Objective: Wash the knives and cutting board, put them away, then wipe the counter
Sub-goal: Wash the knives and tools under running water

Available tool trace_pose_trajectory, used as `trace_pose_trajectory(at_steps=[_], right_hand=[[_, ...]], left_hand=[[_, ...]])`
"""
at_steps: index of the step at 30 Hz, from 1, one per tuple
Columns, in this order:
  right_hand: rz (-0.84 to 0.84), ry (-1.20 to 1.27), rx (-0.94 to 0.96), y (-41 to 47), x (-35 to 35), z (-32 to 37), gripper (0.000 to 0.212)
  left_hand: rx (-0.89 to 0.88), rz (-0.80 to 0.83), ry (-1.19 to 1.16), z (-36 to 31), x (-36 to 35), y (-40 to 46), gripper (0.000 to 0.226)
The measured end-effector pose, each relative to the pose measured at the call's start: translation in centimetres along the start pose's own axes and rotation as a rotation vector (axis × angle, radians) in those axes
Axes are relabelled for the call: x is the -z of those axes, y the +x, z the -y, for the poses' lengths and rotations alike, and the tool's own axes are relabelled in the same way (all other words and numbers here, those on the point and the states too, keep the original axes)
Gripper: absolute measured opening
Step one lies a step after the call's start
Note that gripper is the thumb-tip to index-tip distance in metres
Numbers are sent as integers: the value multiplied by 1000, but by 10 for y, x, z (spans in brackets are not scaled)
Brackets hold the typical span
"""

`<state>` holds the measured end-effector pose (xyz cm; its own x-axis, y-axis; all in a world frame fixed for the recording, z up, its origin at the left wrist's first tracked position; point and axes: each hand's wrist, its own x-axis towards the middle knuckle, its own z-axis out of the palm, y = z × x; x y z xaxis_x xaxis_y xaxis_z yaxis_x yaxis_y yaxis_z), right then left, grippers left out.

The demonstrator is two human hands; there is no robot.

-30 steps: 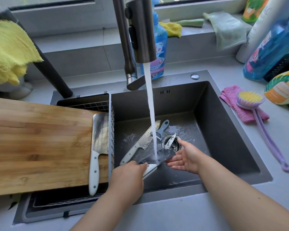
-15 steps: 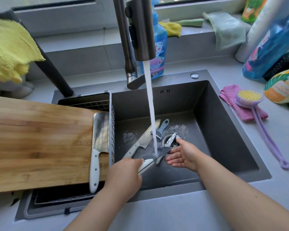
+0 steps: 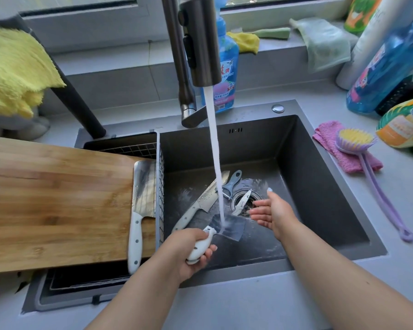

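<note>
My left hand (image 3: 191,251) grips the white handle of a small cleaver (image 3: 229,227), whose blade sits flat under the running water. My right hand (image 3: 271,211) hovers open just right of the blade, fingers spread, touching nothing. On the sink (image 3: 320,186) floor lie a long chef's knife (image 3: 200,202), a blue-handled peeler (image 3: 231,183) and a small paring knife (image 3: 242,202) over the drain. A wooden cutting board (image 3: 57,201) rests across the left drain basket, with a white-handled cleaver (image 3: 141,206) on its right edge.
The tap (image 3: 200,41) hangs over the sink's middle, pouring water. A blue soap bottle (image 3: 227,75) stands behind it. On the right counter lie a pink cloth (image 3: 327,136) and a purple long-handled brush (image 3: 358,144), beside bottles. A yellow cloth (image 3: 12,67) hangs at left.
My left hand rolled the cleaver so its blade lies flat under the stream. My right hand let go of the blade and drew back to the right, open.
</note>
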<state>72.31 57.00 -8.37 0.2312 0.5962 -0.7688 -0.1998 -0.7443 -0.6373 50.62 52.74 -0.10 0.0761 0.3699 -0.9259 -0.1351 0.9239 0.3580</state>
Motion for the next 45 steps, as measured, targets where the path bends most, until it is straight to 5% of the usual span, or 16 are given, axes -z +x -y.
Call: trace_pose_trajectory(at_steps=[8,23,34,38,45], right_hand=[[-72,95,-19,3,4,0,53],[-86,108,-28,4,2,0,53],[-64,97,-37,4,-1,-2,54],[-69,80,-34,10,0,-5,54],[-73,58,-20,9,-2,-6,53]], left_hand=[[64,45,-101,-1,1,-8,15],[-568,-295,529,-1,6,-49,16],[-886,-434,199,3,67,-98,12],[-876,-582,150,-10,97,-80,13],[-800,-693,416,-20,116,-22,5]])
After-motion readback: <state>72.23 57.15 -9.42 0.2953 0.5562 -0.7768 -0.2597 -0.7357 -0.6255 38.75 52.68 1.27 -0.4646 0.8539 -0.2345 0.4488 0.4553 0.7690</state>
